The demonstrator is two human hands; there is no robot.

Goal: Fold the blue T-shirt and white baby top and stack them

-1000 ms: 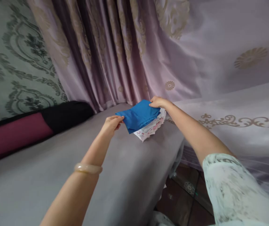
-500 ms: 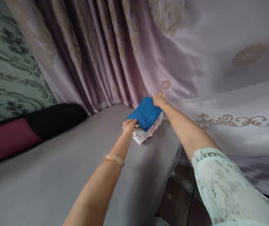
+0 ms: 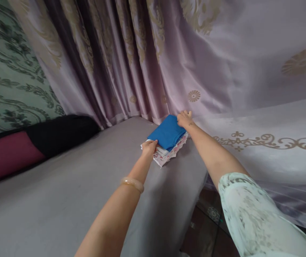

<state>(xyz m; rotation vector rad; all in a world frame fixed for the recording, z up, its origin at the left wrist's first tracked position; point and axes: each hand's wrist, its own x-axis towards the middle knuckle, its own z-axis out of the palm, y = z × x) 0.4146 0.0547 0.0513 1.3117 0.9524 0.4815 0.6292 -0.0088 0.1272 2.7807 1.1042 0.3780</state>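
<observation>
A folded blue cloth (image 3: 167, 132) lies on top of a small stack of white and pink patterned cloths (image 3: 163, 158), near the far corner of the grey-covered surface (image 3: 88, 185). My left hand (image 3: 149, 147) pinches the near left corner of the blue cloth between thumb and fingers. At the cloth's far right edge, my right hand (image 3: 185, 119) has its fingers closed on the blue fabric. The undersides of both hands' fingers are partly hidden.
Purple curtains (image 3: 147, 71) with gold patterns hang behind and to the right. A black and maroon cushion (image 3: 11, 151) lies along the left wall. Beyond the surface's right edge, dark floor tiles (image 3: 202, 221) show.
The blue cloth now lies flatter on the stack, its left corner lowered with my left hand. The view has shifted slightly. Both hands remain on the cloth.
</observation>
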